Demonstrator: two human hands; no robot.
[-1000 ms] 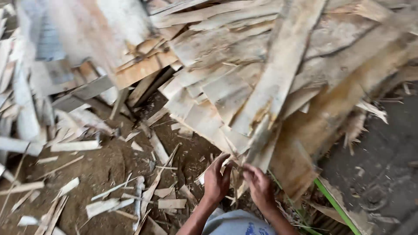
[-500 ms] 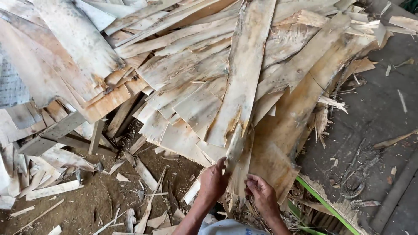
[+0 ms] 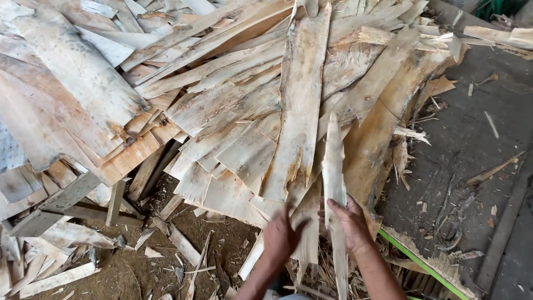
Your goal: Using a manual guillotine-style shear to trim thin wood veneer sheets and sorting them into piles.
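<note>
— Right hand (image 3: 351, 225) wrapped around a narrow, pale, splintery strip of wood veneer (image 3: 335, 183), fingers curled onto its edge near the lower part, strip standing nearly upright above the heap.

— And the left hand (image 3: 282, 238)?

— Spread flat, fingers loose, pressed against a broad pale sheet of veneer (image 3: 301, 111) where its ragged lower end overlaps its neighbours. Gripping nothing, by the look of it, though hard to tell with the palm turned away.

— Risks?

— Splinters first. Frayed, fibrous edges all along that strip, bare skin clamped straight on them. Could slice a finger if slid through the grip.

— Anything else?

— Thin and already split lengthwise, so likely to snap or tear further if bent or yanked. Also wedged at its foot among the loose layered pile of tan veneer sheets (image 3: 211, 105); a hard pull might drag the neighbours down toward the dirt floor littered with wood scraps (image 3: 139, 266).

— And on the right side?

— Green-edged board (image 3: 416, 260) close beside the right forearm, jagged bark fringe on top. Easy to scrape an arm there when swinging the strip out.
</note>
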